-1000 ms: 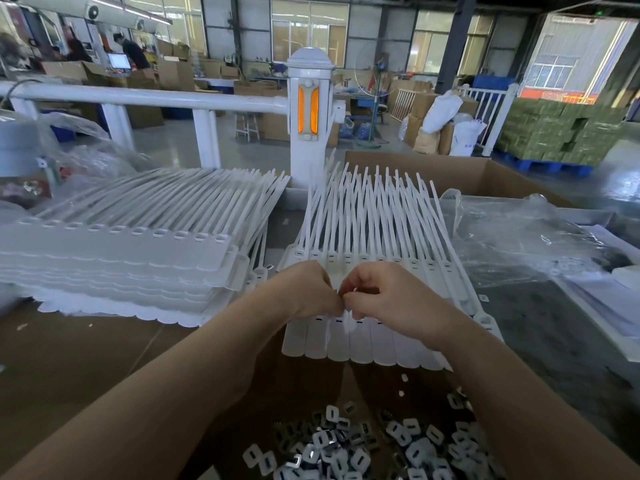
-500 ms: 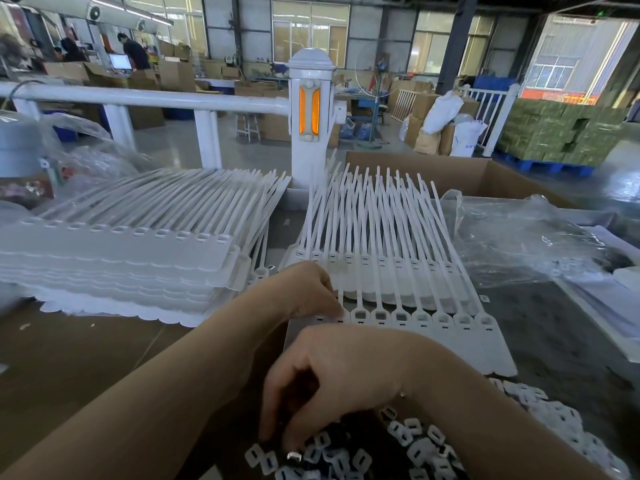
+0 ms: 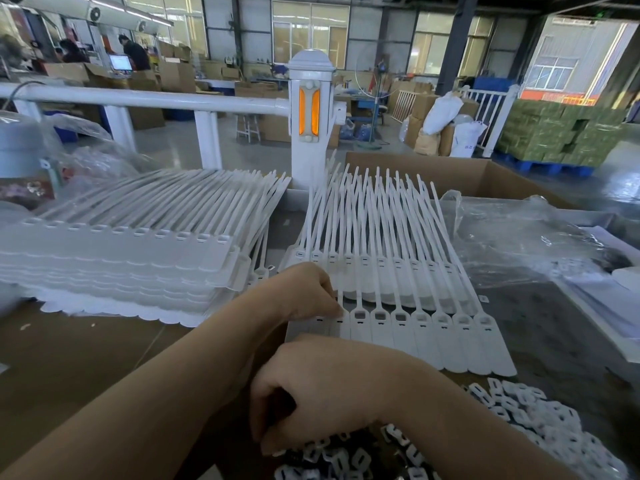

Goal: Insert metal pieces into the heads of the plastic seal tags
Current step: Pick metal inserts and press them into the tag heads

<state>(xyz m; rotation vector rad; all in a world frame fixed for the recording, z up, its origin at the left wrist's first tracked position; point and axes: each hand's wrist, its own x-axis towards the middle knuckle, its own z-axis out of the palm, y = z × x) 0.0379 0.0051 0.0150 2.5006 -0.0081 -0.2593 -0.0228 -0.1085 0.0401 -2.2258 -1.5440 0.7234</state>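
My left hand has its fingers curled and its fingertips press on the head end of the near strip of seal tags (white, joined side by side). My right hand reaches with curled fingers into the pile of metal pieces; whether it pinches one, I cannot tell

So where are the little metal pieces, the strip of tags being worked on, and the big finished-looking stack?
metal pieces [image 3: 540,415], head view, on the heap's right part.
strip of tags [image 3: 460,344], head view, on a flat tag body.
stack of tags [image 3: 114,258], head view, on its top layer.
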